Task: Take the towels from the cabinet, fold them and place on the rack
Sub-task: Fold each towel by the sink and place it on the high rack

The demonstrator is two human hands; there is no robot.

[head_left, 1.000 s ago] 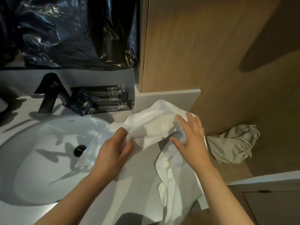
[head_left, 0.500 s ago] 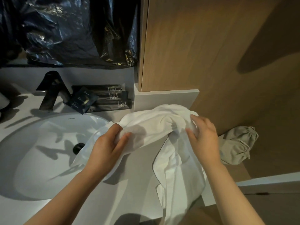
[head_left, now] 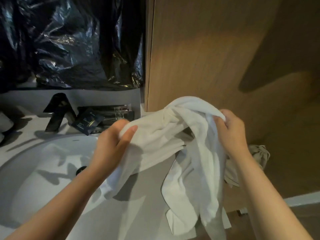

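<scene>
Now white towel (head_left: 174, 135) crumpled, both hands gripping it, left (head_left: 110, 146), right (head_left: 232, 134)

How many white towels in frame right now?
1. The white towel is gripped by the left hand and right hand, hanging over the countertop edge. The beige cloth by the right forearm looks like a pouch, not a towel. More may be out of view.

There were two hands — left hand (head_left: 110, 146), right hand (head_left: 232, 134) — and one each of towel (head_left: 199, 153), sink (head_left: 34, 170), tap (head_left: 57, 111), packet (head_left: 87, 122), bag (head_left: 259, 153).
</scene>
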